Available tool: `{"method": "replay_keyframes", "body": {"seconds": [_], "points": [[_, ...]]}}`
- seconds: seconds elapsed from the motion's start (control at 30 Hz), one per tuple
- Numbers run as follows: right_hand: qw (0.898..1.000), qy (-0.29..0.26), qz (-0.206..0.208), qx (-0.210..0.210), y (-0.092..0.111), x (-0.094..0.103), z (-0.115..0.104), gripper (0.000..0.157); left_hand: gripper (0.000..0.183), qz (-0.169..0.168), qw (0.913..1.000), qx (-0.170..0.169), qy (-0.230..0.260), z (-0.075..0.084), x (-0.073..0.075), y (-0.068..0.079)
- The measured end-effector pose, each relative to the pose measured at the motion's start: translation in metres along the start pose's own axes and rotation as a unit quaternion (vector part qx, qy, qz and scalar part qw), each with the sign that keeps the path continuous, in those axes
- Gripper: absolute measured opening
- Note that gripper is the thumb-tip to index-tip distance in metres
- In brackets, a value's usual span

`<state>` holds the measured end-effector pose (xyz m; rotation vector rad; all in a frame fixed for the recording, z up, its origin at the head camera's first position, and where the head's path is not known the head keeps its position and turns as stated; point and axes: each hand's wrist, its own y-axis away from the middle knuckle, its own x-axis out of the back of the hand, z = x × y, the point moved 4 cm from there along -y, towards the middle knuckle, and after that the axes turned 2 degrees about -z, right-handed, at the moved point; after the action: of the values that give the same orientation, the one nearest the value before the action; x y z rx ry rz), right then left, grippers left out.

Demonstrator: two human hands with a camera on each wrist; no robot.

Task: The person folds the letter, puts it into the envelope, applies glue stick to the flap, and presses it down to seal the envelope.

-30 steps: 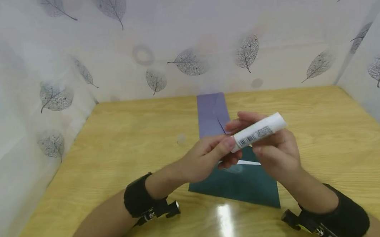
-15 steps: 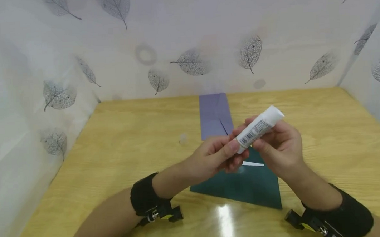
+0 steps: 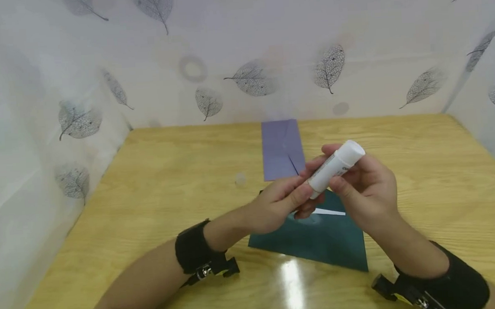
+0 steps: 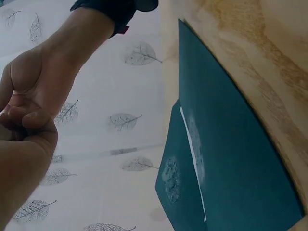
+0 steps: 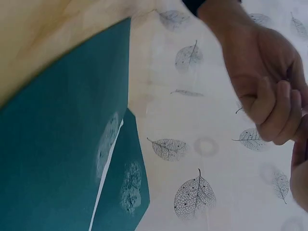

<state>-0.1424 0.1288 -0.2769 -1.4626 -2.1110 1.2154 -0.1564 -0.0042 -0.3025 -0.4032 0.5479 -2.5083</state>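
A white glue stick [image 3: 330, 171] with its cap on is held up, tilted, above the table in the head view. My left hand [image 3: 277, 204] grips its lower end between thumb and fingers. My right hand [image 3: 369, 190] holds it nearer the capped end, thumb in front and fingers behind. Beneath the hands lies a dark green envelope [image 3: 319, 244] with its flap open and a white strip showing at the opening. Whitish glue smears [image 4: 171, 180] mark the flap and the edge by the opening. In both wrist views the glue stick is hidden by the hands.
Behind the green envelope a purple envelope [image 3: 276, 148] lies at the table's back edge. A small pale round spot [image 3: 240, 179] shows on the wooden table [image 3: 181, 172] to its left. Leaf-patterned white sheets [image 3: 241, 33] hang behind and at both sides.
The glue stick has turned in my hands, so its barcode no longer faces the camera, and it points more steeply upward. My right thumb and fingers have come closer around it.
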Motion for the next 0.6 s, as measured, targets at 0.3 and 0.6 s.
{"method": "replay_keyframes", "body": {"seconds": [0.3, 0.6], "points": [[0.986, 0.133, 0.077, -0.068, 0.0037, 0.0075, 0.0009, 0.036, 0.027, 0.067, 0.9916, 0.031, -0.106, -0.0054, 0.0020, 0.0015], [0.990, 0.123, 0.042, -0.052, 0.0017, 0.0049, 0.0015, 0.039, 0.035, 0.048, 0.9929, 0.054, -0.095, -0.0061, 0.0072, 0.0018]]}}
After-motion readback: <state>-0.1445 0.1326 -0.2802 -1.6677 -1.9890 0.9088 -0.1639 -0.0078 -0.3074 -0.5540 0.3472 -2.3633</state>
